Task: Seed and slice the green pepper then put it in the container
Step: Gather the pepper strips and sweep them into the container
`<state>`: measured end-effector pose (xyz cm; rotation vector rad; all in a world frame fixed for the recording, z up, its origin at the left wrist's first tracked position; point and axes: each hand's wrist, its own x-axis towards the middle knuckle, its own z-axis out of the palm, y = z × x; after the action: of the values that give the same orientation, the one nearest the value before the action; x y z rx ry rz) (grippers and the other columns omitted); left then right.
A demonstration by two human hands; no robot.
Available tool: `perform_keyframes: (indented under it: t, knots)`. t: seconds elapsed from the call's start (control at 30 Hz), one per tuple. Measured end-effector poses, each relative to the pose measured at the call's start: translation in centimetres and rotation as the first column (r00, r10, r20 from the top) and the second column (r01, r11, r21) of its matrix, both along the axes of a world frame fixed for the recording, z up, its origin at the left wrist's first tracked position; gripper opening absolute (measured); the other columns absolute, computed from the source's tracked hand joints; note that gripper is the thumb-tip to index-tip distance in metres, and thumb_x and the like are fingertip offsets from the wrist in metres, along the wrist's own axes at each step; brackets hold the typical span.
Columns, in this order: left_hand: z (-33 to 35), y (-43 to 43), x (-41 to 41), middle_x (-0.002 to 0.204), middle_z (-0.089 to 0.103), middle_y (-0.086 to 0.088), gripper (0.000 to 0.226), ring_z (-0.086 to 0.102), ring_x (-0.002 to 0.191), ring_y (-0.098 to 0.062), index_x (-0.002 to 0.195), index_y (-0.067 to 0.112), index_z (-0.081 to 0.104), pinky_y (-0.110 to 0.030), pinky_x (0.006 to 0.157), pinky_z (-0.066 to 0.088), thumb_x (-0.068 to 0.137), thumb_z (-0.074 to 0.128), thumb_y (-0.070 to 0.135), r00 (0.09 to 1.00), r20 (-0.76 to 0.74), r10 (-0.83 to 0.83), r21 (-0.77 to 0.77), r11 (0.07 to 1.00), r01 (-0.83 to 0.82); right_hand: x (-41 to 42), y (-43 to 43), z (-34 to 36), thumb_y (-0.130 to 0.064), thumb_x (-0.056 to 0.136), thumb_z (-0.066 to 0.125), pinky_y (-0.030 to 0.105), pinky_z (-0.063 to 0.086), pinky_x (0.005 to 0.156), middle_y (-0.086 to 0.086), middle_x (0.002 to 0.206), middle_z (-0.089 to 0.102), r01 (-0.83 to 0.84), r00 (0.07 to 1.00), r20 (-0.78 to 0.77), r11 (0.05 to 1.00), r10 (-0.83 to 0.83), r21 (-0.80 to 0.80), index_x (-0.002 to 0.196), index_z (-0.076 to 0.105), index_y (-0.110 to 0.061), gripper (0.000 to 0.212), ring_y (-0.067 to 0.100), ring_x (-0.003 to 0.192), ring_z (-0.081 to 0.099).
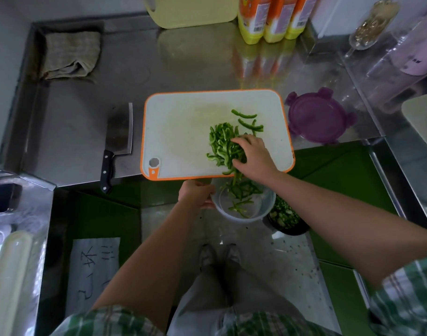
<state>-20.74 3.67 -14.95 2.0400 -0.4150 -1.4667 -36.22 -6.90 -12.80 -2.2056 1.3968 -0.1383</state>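
A pile of green pepper strips (pixel 221 144) lies on the white, orange-rimmed cutting board (pixel 183 132), with three loose strips (pixel 248 121) behind it. My right hand (pixel 253 154) rests on the pile near the board's front edge, fingers spread over the strips. Some strips hang off the edge and fall into a clear round container (pixel 264 209), which has several strips inside. My left hand (pixel 197 194) grips the container's left rim and holds it just below the board's front edge.
A cleaver (pixel 118 139) lies left of the board on the steel counter. The purple lid (pixel 316 117) sits to the board's right. A bin (pixel 286 218) with green scraps stands on the floor. A folded cloth (pixel 70 55) and yellow bottles (pixel 273 18) are at the back.
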Motion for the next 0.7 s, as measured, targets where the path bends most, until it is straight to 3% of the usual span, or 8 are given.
perform_keyframes:
  t: [0.1,0.4,0.57,0.7]
  knots:
    - [0.0,0.0,0.0,0.064,0.066,-0.017,0.01,0.065,0.046,-0.023,0.081,-0.008,0.065,-0.033,0.05,0.057,0.078,0.07,0.0,1.0,0.0,0.001,0.001,1.0,-0.001,-0.8,1.2,-0.1,-0.025,0.084,0.065,0.041,0.044,0.091,0.007,0.122,0.045,-0.023,0.997,0.07,0.998,0.027,-0.057,0.126,0.051,-0.019,0.045,0.026,0.118,0.037]
    - [0.1,0.0,0.2,0.066,0.067,-0.018,0.012,0.067,0.05,-0.024,0.073,-0.005,0.062,-0.032,0.05,0.056,0.081,0.069,0.0,1.0,-0.008,-0.006,-0.008,1.0,0.006,-2.6,4.3,0.3,-0.039,0.081,0.068,0.026,0.043,0.065,-0.003,0.103,0.047,-0.26,0.964,0.044,0.964,0.263,-0.058,0.109,0.06,-0.024,0.033,0.012,0.09,0.049]
    - [-0.1,0.2,0.8,0.071,0.069,-0.02,0.009,0.071,0.064,-0.034,0.08,-0.004,0.064,-0.048,0.067,0.06,0.078,0.072,0.001,1.0,0.019,-0.01,0.004,1.0,0.01,-2.1,3.3,1.2,-0.046,0.082,0.065,0.023,0.043,0.061,-0.01,0.093,0.05,-0.239,0.968,0.065,0.97,0.241,-0.044,0.095,0.061,-0.028,0.022,0.005,0.075,0.05]
    - [0.2,0.4,1.4,0.077,0.07,-0.021,0.012,0.071,0.064,-0.033,0.085,-0.004,0.066,-0.045,0.064,0.061,0.077,0.073,0.002,1.0,0.008,0.0,0.011,1.0,0.0,-0.4,1.7,2.0,-0.031,0.083,0.062,0.026,0.04,0.059,-0.011,0.076,0.052,-0.175,0.971,0.139,0.975,0.193,-0.135,0.077,0.055,-0.023,0.012,0.008,0.067,0.051]
